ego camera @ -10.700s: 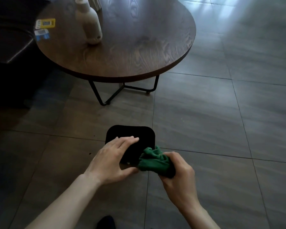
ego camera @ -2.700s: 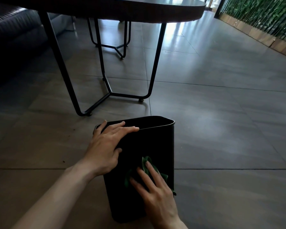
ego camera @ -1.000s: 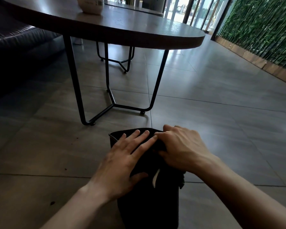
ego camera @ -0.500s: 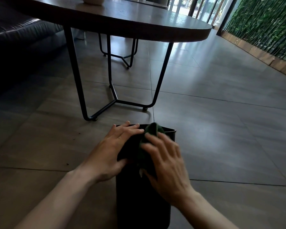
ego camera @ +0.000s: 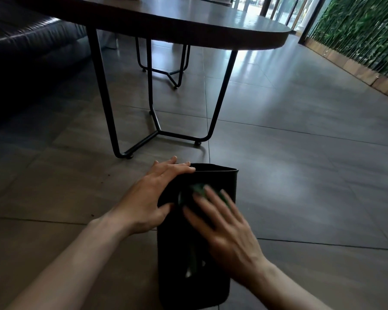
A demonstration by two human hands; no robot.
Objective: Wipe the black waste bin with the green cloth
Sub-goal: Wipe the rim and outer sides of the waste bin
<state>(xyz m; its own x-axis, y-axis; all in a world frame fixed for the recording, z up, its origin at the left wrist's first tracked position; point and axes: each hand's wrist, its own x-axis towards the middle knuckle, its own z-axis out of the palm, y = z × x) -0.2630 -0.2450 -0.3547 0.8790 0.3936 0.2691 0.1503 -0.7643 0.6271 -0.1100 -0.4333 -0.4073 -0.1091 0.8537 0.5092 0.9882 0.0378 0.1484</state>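
The black waste bin (ego camera: 182, 260) stands upright on the tiled floor, low in the middle of the head view. My left hand (ego camera: 150, 198) holds its upper left corner, fingers lying over the rim and thumb against the near wall. My right hand (ego camera: 220, 224) lies flat with straight, spread fingers on the near wall and presses the green cloth (ego camera: 198, 190) against it. Only a small blurred patch of cloth shows beyond the fingertips, just below the rim.
A round dark wooden table (ego camera: 188, 25) on black metal legs (ego camera: 152, 121) stands right behind the bin. A dark sofa (ego camera: 27, 48) fills the far left. A green plant wall (ego camera: 363, 34) runs along the right. Grey floor tiles (ego camera: 300, 175) spread to the right.
My right hand with the cloth has slid down from the bin's rim onto the near wall. My left hand stays on the upper left corner. The camera has tilted slightly.
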